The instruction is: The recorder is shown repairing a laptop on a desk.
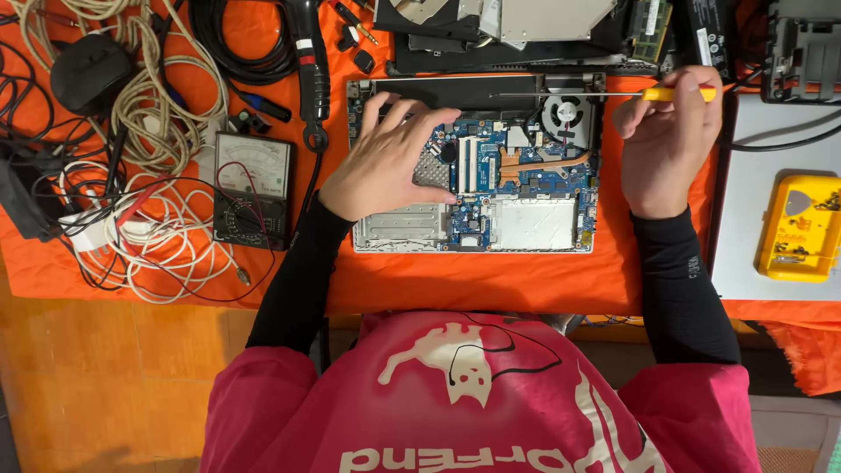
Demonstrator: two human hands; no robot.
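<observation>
Two hands work over the open laptop (pixel 477 166) on the orange cloth. Left hand (pixel 385 158) lies wide on its fragile blue board; hold its stiff edges. Right hand (pixel 670 140) grips a thin yellow screwdriver (pixel 613 94).

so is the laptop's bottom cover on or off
Off. The laptop lies opened up, with its blue circuit board, fan and copper heat pipe bare. The left hand rests on it; the right hand holds a yellow-handled screwdriver.
</observation>
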